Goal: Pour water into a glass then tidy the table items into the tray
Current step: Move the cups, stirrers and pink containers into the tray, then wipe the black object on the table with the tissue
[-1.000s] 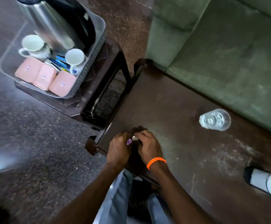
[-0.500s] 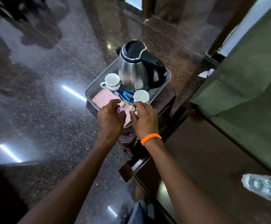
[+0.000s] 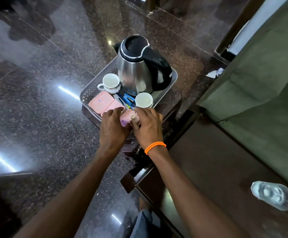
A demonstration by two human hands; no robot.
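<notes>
Polished dark speckled granite floor (image 3: 41, 107) fills left and top, glossy, with bright streaks of reflected strip light (image 3: 68, 92) and blurred dark reflections near top left. Small dark brown wooden side stand (image 3: 171, 107) on floor at centre. Long dark brown wooden table (image 3: 213, 162) runs toward lower right, surface dusty and scuffed. Olive green fabric sofa (image 3: 263, 79) along right edge, just beside table. Crumpled white paper scrap (image 3: 215, 73) on floor near sofa corner.
</notes>
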